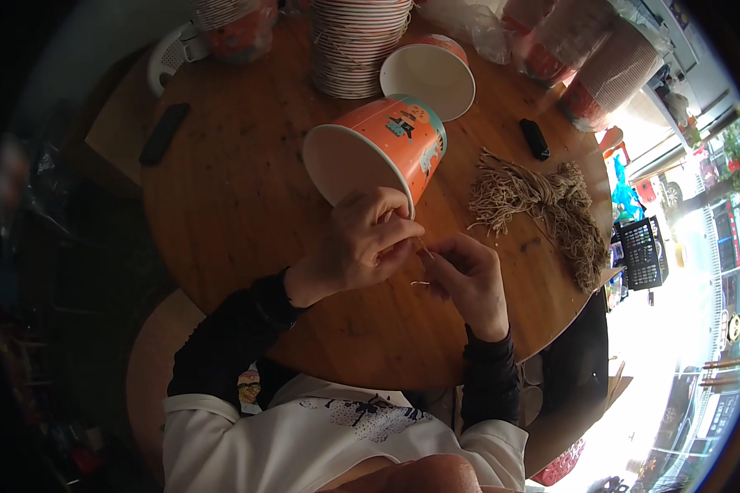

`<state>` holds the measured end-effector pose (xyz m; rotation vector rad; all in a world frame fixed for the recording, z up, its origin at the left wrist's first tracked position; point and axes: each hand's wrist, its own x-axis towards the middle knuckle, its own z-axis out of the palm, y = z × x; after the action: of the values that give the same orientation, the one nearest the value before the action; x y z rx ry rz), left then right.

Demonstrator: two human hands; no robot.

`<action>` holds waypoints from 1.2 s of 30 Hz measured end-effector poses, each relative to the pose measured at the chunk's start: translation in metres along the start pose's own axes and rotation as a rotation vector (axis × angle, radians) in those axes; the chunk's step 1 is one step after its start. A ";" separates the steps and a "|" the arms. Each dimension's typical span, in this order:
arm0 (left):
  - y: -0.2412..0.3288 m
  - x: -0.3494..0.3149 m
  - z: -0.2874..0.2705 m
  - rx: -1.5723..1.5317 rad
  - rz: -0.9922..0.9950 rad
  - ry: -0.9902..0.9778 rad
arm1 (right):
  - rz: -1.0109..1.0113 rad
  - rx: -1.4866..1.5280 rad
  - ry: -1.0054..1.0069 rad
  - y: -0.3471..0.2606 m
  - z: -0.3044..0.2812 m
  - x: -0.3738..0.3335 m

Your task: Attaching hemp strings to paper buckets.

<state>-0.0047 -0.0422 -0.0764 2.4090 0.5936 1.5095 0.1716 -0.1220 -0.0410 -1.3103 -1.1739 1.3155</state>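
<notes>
An orange paper bucket (396,135) with a teal band and printed pictures lies on its side, its white open mouth tilted toward me. My left hand (366,238) is at the lower edge of its rim, fingers curled and pinching a thin piece of string (423,245). On the other side, my right hand (469,279) pinches the same string between thumb and forefinger, and a pale loose end pokes out below. Whether the string passes through the rim is hidden by my left fingers. To the right lies a bundle of beige strings (543,205), gathered at its middle.
Behind the bucket rises a tall stack of nested paper buckets (355,49), with a single bucket (427,78) tipped beside it. Plastic-wrapped stacks (612,74) stand at the far right. Two black objects (534,140) (164,133) lie on the round wooden table (230,222).
</notes>
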 end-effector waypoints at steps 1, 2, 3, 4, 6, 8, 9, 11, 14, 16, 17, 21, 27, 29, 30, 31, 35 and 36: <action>-0.001 0.000 0.001 0.022 0.043 -0.004 | -0.001 0.000 -0.002 0.000 -0.001 -0.001; -0.002 0.000 0.001 0.045 0.086 -0.008 | -0.018 -0.006 -0.021 -0.001 -0.002 -0.001; -0.002 0.000 0.000 0.047 0.086 -0.007 | -0.035 -0.012 -0.041 -0.003 -0.004 -0.002; -0.002 0.001 0.000 0.040 0.094 -0.024 | -0.037 -0.013 -0.043 -0.005 -0.004 -0.004; -0.004 0.003 -0.002 0.038 0.102 -0.042 | -0.025 -0.012 -0.054 -0.009 -0.004 -0.007; -0.008 0.009 -0.004 0.077 0.131 -0.028 | -0.035 0.037 -0.047 -0.012 -0.008 -0.011; -0.014 0.011 -0.005 0.077 0.130 -0.026 | -0.043 0.086 -0.038 -0.014 -0.012 -0.014; -0.031 0.011 -0.007 0.009 0.079 -0.008 | -0.067 0.146 -0.010 -0.027 -0.018 -0.025; -0.043 0.009 -0.011 0.045 0.030 0.006 | -0.127 0.290 0.011 -0.034 -0.029 -0.027; -0.045 0.018 -0.016 0.105 0.046 -0.009 | -0.076 0.460 -0.074 -0.043 -0.034 -0.027; -0.044 0.028 -0.021 0.244 0.179 -0.019 | -0.087 0.451 -0.039 -0.046 -0.035 -0.028; -0.036 0.067 -0.044 0.394 0.430 -0.079 | -0.164 0.411 -0.044 -0.060 -0.046 -0.034; -0.013 0.101 -0.068 0.255 0.453 -0.302 | -0.310 0.453 -0.074 -0.074 -0.069 -0.031; 0.000 0.102 -0.076 0.234 0.413 -0.320 | -0.343 0.513 -0.180 -0.075 -0.084 -0.025; 0.009 0.102 -0.080 0.202 0.373 -0.340 | -0.346 0.513 -0.174 -0.073 -0.086 -0.019; 0.021 0.104 -0.088 0.223 0.328 -0.415 | -0.353 0.583 -0.156 -0.070 -0.087 -0.012; 0.041 0.092 -0.082 0.103 0.279 -0.484 | -0.341 0.737 -0.104 -0.052 -0.097 0.002; 0.043 0.090 -0.077 0.108 0.286 -0.489 | -0.310 0.803 -0.026 -0.044 -0.103 0.003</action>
<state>-0.0299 -0.0407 0.0473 2.8974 0.2368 0.9225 0.2737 -0.1104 0.0035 -0.5079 -0.6925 1.3575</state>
